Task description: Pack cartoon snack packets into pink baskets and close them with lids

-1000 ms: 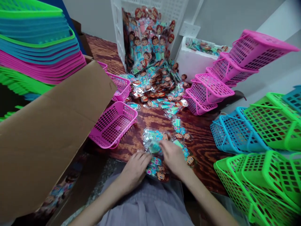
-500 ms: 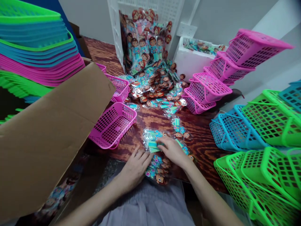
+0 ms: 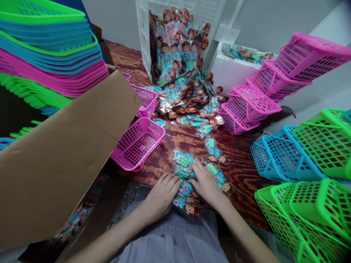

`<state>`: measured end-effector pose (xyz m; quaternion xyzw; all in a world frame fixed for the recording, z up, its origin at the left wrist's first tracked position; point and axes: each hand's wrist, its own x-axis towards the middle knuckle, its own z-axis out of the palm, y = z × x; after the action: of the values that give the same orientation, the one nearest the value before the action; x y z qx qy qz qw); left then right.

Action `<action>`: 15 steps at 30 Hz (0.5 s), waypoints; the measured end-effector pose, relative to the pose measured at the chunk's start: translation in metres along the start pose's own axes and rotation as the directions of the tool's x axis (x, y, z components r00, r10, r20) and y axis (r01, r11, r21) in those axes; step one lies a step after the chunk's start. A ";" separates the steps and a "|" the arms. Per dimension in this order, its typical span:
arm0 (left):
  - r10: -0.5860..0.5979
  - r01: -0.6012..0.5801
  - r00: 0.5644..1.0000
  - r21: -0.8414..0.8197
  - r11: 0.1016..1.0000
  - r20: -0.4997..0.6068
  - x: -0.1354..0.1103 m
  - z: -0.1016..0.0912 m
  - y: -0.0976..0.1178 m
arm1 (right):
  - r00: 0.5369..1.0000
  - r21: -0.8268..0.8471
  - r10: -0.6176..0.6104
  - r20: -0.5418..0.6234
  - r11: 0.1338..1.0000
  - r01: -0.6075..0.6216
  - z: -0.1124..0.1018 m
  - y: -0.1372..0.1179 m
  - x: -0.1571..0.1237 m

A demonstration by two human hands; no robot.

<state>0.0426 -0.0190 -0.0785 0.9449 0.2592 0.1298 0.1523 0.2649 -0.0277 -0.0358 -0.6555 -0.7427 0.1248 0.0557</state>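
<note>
Clear plastic packets with cartoon heads and green strips lie overlapped in a row (image 3: 189, 197) on the table's front edge, between my hands. My left hand (image 3: 162, 193) rests at their left side, its fingers bent and close together over the packets' edge. On the right, my right hand (image 3: 206, 182) closes its thumb and fingers on the packets; the fingertips are partly hidden. A flat packet (image 3: 182, 158) lies just beyond the fingers. More loose packets (image 3: 215, 172) lie beside my right hand.
A pink basket (image 3: 137, 146) stands left, beside a cardboard box flap (image 3: 71, 146). A heap of packets (image 3: 189, 96) spills from a white crate (image 3: 145, 47) behind. Pink baskets (image 3: 253, 104), blue baskets (image 3: 282, 153) and green baskets (image 3: 301, 215) are stacked right. A white foam box (image 3: 227, 69) stands behind.
My right hand has drawn back towards me over the packets, and the upper packets now lie more spread out. My left hand stays at their left edge. The view has shifted slightly.
</note>
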 end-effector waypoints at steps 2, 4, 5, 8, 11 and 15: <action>-0.005 0.005 1.000 -0.004 1.000 -0.007 -0.001 0.001 0.000 | 0.999 0.083 0.001 0.045 0.997 -0.005 -0.003 -0.002 -0.005; -0.008 0.008 1.000 -0.009 1.000 -0.011 -0.002 0.001 0.000 | 0.997 0.140 -0.012 0.071 0.990 0.002 -0.005 -0.003 -0.008; -0.008 0.008 1.000 -0.013 1.000 -0.012 -0.002 0.001 0.000 | 0.997 0.152 -0.017 0.079 0.988 0.005 -0.005 -0.003 -0.009; 0.001 -0.002 1.000 -0.030 1.000 -0.024 -0.002 -0.001 0.001 | 0.996 0.131 -0.009 0.088 0.991 -0.003 -0.001 -0.003 -0.010; -0.009 0.007 0.999 -0.037 0.999 -0.049 -0.002 -0.003 0.002 | 0.998 0.107 -0.015 0.055 0.994 0.009 0.004 -0.003 -0.010; -0.039 0.036 0.998 -0.050 0.998 -0.057 -0.002 -0.003 0.003 | 0.999 0.140 -0.039 0.007 0.990 0.037 0.006 -0.005 -0.014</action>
<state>0.0409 -0.0219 -0.0751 0.9316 0.2779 0.1609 0.1704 0.2604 -0.0432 -0.0387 -0.6351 -0.7448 0.1786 0.1000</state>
